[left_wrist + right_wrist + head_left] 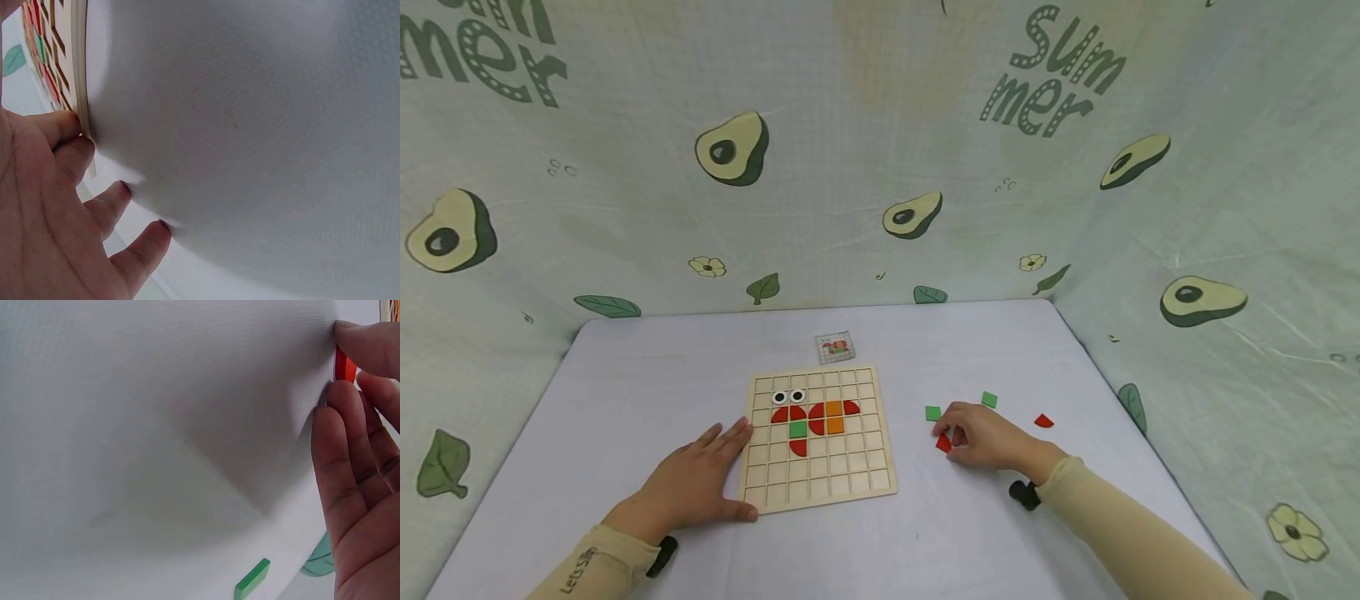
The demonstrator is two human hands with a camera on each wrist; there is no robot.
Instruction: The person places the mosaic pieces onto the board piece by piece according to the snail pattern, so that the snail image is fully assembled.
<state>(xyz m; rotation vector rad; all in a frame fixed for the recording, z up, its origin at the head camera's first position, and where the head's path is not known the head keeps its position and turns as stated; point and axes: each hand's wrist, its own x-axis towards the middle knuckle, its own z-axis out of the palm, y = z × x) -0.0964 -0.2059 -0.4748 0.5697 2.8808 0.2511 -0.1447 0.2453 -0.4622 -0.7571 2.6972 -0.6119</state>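
A square wooden grid board (820, 475) lies flat on the table, bearing two round eye tiles (788, 397), a green square and several red and orange tiles. My left hand (692, 483) rests on the table with its fingers spread. Its thumb and fingertips touch the board's left side; the left wrist view shows fingers against the board's edge (80, 69). Right of the board, the thumb and fingers of my right hand (988, 437) pinch a red tile (943, 443) at the table surface. In the right wrist view that red tile (344, 365) is partly hidden by the fingers.
Near the right hand lie a green square tile (932, 413), a second green tile (989, 400) and a red quarter-round tile (1043, 421). Behind the board is a small pattern card (835, 347). A cloth printed with avocados (733, 150) hangs behind the white table (662, 367).
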